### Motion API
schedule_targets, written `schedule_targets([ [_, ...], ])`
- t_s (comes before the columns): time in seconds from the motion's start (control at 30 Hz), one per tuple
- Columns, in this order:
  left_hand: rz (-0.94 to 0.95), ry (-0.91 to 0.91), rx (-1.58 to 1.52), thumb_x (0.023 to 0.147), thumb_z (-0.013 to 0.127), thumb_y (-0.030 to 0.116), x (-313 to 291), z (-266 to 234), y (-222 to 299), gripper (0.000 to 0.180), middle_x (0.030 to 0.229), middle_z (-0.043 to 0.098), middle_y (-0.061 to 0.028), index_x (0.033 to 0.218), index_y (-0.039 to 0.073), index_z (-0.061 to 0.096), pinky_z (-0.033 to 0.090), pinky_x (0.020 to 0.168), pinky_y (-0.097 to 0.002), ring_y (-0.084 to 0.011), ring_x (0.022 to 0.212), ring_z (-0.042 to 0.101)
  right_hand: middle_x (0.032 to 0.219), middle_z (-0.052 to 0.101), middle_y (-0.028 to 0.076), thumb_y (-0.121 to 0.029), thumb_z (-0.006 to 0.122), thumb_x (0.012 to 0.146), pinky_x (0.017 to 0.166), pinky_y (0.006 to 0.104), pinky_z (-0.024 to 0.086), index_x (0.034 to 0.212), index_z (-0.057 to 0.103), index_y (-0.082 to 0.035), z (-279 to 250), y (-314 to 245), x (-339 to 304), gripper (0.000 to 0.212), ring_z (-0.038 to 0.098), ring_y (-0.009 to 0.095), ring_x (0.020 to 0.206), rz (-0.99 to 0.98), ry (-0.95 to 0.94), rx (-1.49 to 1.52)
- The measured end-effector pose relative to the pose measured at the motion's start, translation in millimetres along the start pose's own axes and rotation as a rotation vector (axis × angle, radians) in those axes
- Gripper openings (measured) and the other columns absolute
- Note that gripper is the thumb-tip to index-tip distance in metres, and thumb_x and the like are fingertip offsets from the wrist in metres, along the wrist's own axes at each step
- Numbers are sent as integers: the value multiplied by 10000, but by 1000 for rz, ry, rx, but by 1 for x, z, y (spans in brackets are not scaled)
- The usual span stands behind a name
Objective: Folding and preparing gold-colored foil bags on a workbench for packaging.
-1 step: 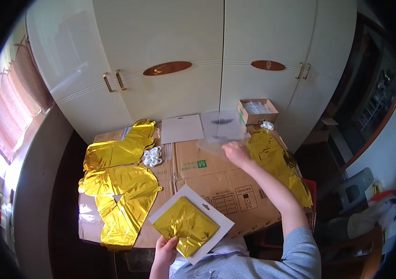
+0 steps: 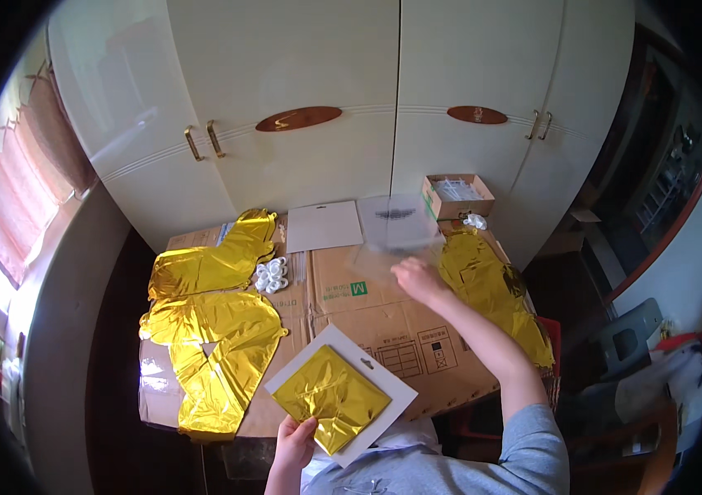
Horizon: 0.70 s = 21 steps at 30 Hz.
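The left hand [image 2: 295, 440] pinches the near edge of a white backing card [image 2: 384, 392], thumb on top, with a folded gold foil balloon [image 2: 330, 398] lying on the card just beyond the thumb. The card looks stiff and light, so an edge pinch should carry it, but the foil looks thin, slick and easily creased, and could slide off if the card tilts; holding card and foil together at the near corner seems safer. The right hand [image 2: 419, 278] reaches far forward of that grip and closes on the near edge of a clear plastic sleeve [image 2: 392, 231], a limp, slippery film that blurs here, so I cannot tell how firmly the fingers close on it. Beyond the sleeve a small open cardboard box [image 2: 456, 196] holds pale clear packets, not clear enough to name. Left of both grips, flat gold foil balloons [image 2: 211, 330] and a cluster of small white rings [image 2: 271, 275] lie on the flattened cardboard cartons [image 2: 384, 322].
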State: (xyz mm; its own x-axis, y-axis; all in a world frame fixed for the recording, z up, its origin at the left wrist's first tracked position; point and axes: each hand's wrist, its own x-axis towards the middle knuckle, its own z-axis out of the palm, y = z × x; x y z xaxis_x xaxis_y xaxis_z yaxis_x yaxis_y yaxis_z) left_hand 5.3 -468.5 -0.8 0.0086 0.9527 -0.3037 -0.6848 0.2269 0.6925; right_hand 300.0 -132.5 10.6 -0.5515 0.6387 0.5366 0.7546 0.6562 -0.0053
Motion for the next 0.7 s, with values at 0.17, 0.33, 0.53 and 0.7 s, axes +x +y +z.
schedule_targets([
  [0.17,-61,-44,1,953,515,27,13,14,-9,286,1220,609,-123,1238,6,496,530,883,-364,-222,1050,635,745,657,24,-177,626,784,633,358,542,748,665,-142,-4,-61,-42,64,659,216,768,11,-9,186],
  [0.33,-192,-32,55,968,502,62,19,9,-18,265,1167,633,-117,1227,6,510,554,849,-373,-214,1005,651,753,661,16,-217,664,806,621,370,534,793,687,-165,-21,-93,-63,59,660,225,741,137,-82,371],
  [0.53,-164,31,-8,960,493,53,18,6,-17,248,1146,641,-129,1200,3,533,562,844,-374,-237,1008,658,846,698,64,-197,689,813,674,357,550,878,715,-107,-37,-110,-83,114,678,248,754,147,-135,470],
  [0.7,-69,101,142,957,495,42,16,14,-19,264,1137,634,-126,1219,4,505,576,819,-379,-225,995,658,855,697,68,-191,680,815,667,343,549,877,718,-100,-43,-115,-83,117,681,239,749,248,-262,600],
])
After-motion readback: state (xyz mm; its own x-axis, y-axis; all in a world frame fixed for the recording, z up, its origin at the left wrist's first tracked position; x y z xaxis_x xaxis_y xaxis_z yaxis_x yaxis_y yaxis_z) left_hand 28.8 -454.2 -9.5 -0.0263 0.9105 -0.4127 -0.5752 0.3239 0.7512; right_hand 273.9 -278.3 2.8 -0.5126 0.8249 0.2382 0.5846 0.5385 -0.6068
